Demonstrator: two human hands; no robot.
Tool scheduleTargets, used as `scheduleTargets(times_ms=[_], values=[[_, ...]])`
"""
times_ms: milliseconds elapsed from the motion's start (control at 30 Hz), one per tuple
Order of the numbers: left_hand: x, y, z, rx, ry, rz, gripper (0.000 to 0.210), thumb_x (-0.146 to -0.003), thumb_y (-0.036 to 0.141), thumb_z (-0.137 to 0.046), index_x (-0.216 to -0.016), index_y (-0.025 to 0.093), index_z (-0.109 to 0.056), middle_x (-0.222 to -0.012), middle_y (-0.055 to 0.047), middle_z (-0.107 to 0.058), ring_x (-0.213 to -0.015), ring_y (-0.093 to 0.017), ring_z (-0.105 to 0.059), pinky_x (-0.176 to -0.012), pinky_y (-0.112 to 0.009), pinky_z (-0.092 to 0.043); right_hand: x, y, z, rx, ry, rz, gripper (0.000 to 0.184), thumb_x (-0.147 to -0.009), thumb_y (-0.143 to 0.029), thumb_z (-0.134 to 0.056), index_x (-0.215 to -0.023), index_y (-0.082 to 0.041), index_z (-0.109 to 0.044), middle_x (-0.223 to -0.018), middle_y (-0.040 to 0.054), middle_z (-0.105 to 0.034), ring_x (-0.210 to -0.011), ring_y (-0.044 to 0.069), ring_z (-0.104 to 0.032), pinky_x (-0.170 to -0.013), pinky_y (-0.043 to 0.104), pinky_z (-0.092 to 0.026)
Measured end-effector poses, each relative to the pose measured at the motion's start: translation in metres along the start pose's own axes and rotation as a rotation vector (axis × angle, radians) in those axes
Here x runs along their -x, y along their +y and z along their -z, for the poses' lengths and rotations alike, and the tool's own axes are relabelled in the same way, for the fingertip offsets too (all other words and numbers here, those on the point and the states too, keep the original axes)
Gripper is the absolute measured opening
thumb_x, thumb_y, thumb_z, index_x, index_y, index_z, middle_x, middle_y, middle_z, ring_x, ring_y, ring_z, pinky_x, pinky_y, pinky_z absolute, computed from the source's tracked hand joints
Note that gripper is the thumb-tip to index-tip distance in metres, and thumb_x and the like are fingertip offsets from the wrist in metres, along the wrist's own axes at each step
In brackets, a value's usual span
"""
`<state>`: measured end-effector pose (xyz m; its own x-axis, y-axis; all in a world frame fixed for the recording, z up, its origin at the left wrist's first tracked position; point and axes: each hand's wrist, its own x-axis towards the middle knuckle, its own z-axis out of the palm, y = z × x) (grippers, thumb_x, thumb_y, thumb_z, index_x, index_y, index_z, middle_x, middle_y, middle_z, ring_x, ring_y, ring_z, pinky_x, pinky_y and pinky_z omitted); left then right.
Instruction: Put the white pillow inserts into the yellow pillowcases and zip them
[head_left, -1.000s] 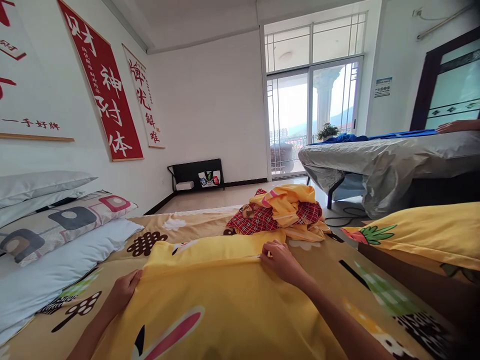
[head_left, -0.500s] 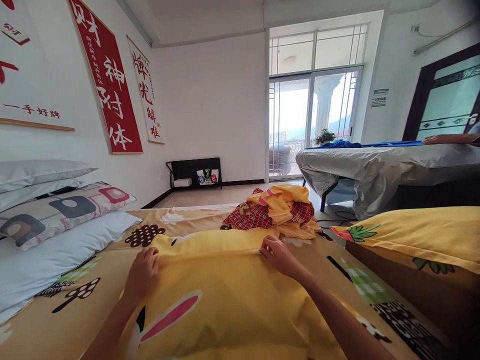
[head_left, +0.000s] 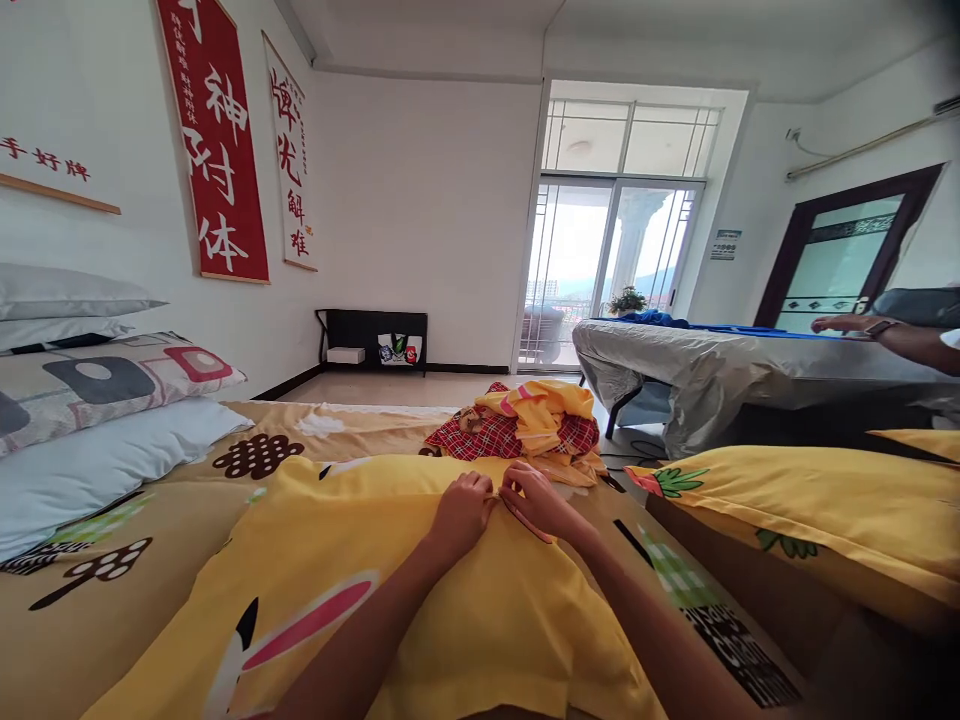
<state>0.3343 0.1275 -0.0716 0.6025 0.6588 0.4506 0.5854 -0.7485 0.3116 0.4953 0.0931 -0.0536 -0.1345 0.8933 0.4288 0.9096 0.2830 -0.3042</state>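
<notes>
Head view: from where I stood, both of the person's hands had come together at a seam near the far end of a yellow cover (head_left: 315,540), which lay spread on a tan printed sheet (head_left: 142,600) right in front of the body. The left hand (head_left: 463,512) had its fingers bunched in a narrow pinch on the seam, and the right hand (head_left: 534,500) pinched it just beside; what exactly sat between the fingertips was too small to make out. The left forearm crossed over the cover, near a printed pink ear.

A heap of orange and red plaid cloth (head_left: 525,425) crowded the space just beyond the hands. Off to the right a plump yellow pillow (head_left: 832,500) hemmed in that side, while on the left a white pillow (head_left: 120,470) and a patterned pillow (head_left: 120,375) were stacked well apart from the hands. Farther back, another person's hand (head_left: 840,324) rested by blue cloth (head_left: 651,318) on a plastic-draped table (head_left: 675,355), with a potted plant (head_left: 627,300) near its far end.
</notes>
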Motion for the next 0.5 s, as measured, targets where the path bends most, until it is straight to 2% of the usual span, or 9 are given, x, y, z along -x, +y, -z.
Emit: scheduleTargets(times_ms=[200,300,400,500], values=[[0.005,-0.006,-0.005,0.183,0.004,0.003,0.01,-0.085,0.014,-0.048,-0.087,0.018,-0.057,-0.093,-0.004,-0.06,-0.09,-0.016,-0.054,-0.081,-0.026,-0.041,-0.001,0.011,0.004,0.016,-0.103,-0.021,0.014,-0.081,-0.021,-0.053,-0.069,-0.017,-0.057,-0.082,0.0034,-0.061,-0.077,0.015,-0.054,-0.074,0.03,-0.034],[0.005,-0.008,-0.008,0.234,-0.029,0.036,0.007,-0.08,0.014,-0.051,-0.082,0.017,-0.057,-0.086,-0.003,-0.06,-0.08,-0.015,-0.055,-0.074,-0.024,-0.041,-0.003,0.015,0.002,0.019,-0.161,-0.035,0.012,-0.078,-0.019,-0.055,-0.067,-0.017,-0.059,-0.083,0.0029,-0.062,-0.077,0.015,-0.055,-0.075,0.03,-0.034],[0.004,-0.007,-0.013,0.249,-0.065,0.101,0.003,-0.077,0.017,-0.054,-0.076,0.016,-0.057,-0.075,-0.003,-0.059,-0.07,-0.015,-0.053,-0.063,-0.025,-0.039,-0.003,0.011,0.0,0.037,-0.183,-0.043,0.011,-0.076,-0.017,-0.055,-0.066,-0.016,-0.059,-0.084,0.0035,-0.062,-0.079,0.016,-0.055,-0.076,0.03,-0.033],[0.002,-0.003,-0.019,0.242,-0.059,0.15,0.007,-0.077,0.02,-0.055,-0.075,0.015,-0.059,-0.079,-0.005,-0.06,-0.075,-0.017,-0.054,-0.068,-0.027,-0.04,-0.003,0.001,0.001,0.052,-0.19,-0.008,0.013,-0.079,-0.015,-0.051,-0.067,-0.016,-0.058,-0.085,0.0043,-0.062,-0.08,0.015,-0.054,-0.076,0.03,-0.033]])
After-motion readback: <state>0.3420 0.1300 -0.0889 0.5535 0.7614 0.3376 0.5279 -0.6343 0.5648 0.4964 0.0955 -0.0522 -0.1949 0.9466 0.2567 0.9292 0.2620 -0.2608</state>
